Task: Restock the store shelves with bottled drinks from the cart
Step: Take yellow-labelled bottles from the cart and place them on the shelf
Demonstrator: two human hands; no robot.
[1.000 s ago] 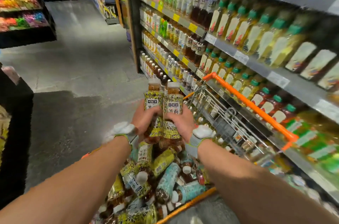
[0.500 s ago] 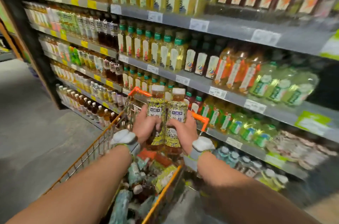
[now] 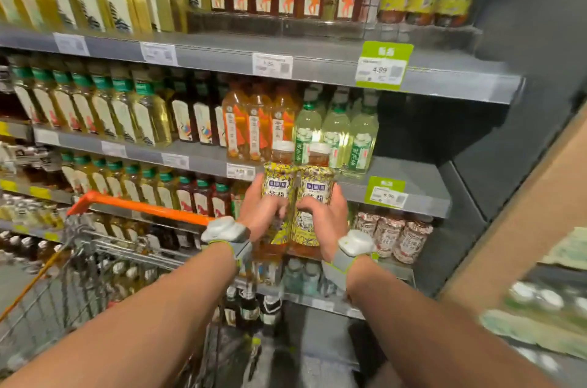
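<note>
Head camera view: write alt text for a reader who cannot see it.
Two hands hold a pair of yellow-labelled bottles upright, side by side, in front of stocked drink shelves: the left hand grips the left bottle, the right hand the right bottle. A wire cart with an orange handle stands at lower left.

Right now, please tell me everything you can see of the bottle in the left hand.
Clear plastic by its look, amber drink inside, pale cap, yellow patterned label with a blue patch. The bottle is upright, in front of the shelves. The left hand grips its middle; its side touches the other bottle, held in the right hand.
</note>
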